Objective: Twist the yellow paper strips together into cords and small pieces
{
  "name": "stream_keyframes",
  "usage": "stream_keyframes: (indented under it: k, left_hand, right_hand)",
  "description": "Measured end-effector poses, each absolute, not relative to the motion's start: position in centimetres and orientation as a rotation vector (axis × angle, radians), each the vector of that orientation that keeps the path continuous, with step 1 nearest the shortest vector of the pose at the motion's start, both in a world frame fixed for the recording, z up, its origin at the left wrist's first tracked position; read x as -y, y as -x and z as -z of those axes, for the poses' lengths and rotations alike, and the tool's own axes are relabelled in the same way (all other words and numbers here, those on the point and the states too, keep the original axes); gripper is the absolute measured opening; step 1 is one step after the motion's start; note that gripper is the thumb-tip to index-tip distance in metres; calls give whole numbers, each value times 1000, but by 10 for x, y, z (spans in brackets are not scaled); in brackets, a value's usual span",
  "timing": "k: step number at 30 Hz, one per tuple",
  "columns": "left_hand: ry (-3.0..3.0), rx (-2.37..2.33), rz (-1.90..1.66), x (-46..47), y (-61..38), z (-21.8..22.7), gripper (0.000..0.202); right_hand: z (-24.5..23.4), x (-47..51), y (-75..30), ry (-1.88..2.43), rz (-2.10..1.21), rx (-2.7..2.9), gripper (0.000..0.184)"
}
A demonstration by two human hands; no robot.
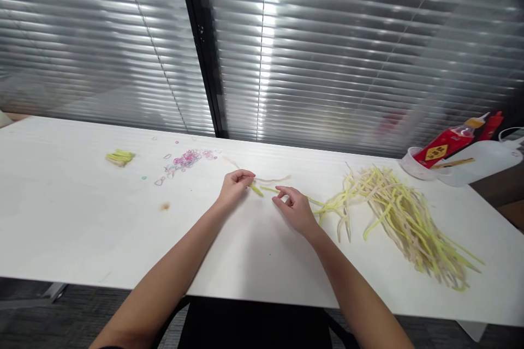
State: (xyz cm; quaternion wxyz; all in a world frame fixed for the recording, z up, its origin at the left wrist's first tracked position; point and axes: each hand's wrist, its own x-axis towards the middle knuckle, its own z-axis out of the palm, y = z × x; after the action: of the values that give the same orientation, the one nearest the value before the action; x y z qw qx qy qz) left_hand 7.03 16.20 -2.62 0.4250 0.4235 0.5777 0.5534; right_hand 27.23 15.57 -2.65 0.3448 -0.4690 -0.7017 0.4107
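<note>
My left hand [234, 184] rests on the white table [82, 218], fingers curled around the end of a yellow-green strand [257, 190]. My right hand [295, 208] lies just to its right, fingers bent and pinching another yellow-green strand [315, 202] that runs right toward a big pile of yellow and pale strands [405, 212]. A thin pale strand [272, 179] lies on the table just beyond my hands.
A small yellow bundle [120, 157] lies at the far left. Several small pink rubber bands [186, 160] are scattered next to it. At the far right stand a white bowl [413, 165], a red packet [444, 147] and a white container [487, 161]. Closed blinds [347, 54] hang behind the table.
</note>
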Motion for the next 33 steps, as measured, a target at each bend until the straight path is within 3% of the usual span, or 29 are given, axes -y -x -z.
stream_keyframes:
  k: [5, 14, 33]
  left_hand:
    - [-1674, -1972, -1421, -165, -55, 35, 23]
    - [-2075, -2362, -662, -158, -69, 33, 31]
    - [-1902, -2174, -578, -160, -63, 34, 47]
  right_hand:
    - [32, -157, -272, 1226, -1003, 1862, 37]
    - [35, -156, -271, 1196, -929, 1927, 34]
    - [36, -155, -270, 1195, -943, 1956, 32]
